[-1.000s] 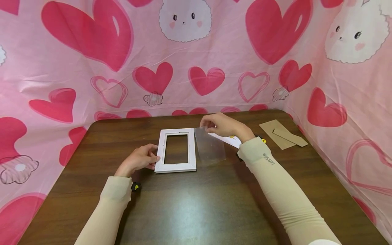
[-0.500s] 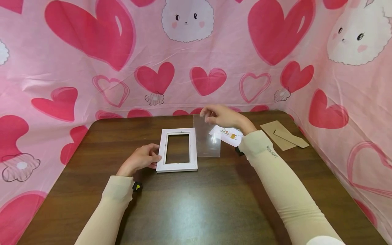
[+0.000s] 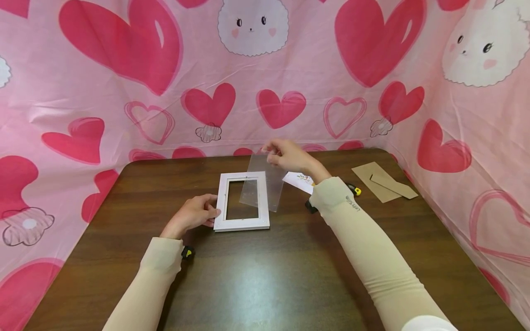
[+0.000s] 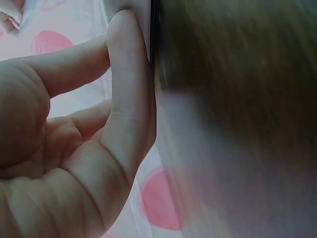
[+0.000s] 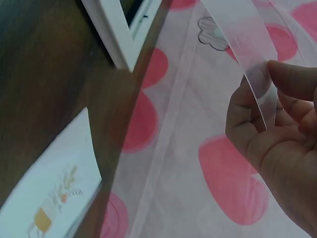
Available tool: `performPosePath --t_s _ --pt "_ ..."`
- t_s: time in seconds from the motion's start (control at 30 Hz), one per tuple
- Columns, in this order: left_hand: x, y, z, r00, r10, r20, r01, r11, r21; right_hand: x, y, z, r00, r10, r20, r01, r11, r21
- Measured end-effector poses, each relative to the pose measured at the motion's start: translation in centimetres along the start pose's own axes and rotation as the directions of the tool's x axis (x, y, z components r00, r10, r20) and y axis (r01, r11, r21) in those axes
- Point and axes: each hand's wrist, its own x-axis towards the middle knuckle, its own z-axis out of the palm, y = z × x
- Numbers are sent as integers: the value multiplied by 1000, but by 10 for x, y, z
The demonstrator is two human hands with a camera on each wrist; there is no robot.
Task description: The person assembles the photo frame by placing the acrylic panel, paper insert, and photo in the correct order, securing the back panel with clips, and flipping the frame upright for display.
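Observation:
A white picture frame [image 3: 242, 225] lies on the brown table, its opening showing bare wood. At its left side my left hand [image 3: 193, 214] grips the edge, thumb on top; in the left wrist view the fingers [image 4: 130, 84] press against the frame's side. My right hand [image 3: 290, 156] pinches a clear plastic sheet [image 3: 274, 186] by its top, between thumb and fingers in the right wrist view. The sheet hangs tilted and overlaps the frame's right bar in the head view. A white card [image 5: 59, 193] printed with a plant lies right of the frame, partly hidden by the right arm.
At the back right lies a brown backing board [image 3: 372, 179] with a narrower folded strand of board [image 3: 393, 186] across it. A pink curtain [image 3: 157, 59] with hearts stands along the table's back and sides. Both wrists wear dark straps.
My right hand has lifted the plastic sheet and carried it left, from beside the frame to over its right part. The left hand keeps its grip on the frame, which has barely shifted.

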Motion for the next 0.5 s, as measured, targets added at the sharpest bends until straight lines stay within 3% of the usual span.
performPosePath --t_s 0.5 --pt "-1 3 2 1000 21 1 -21 1000 -2 16 5 33 998 36 -42 -36 999 19"
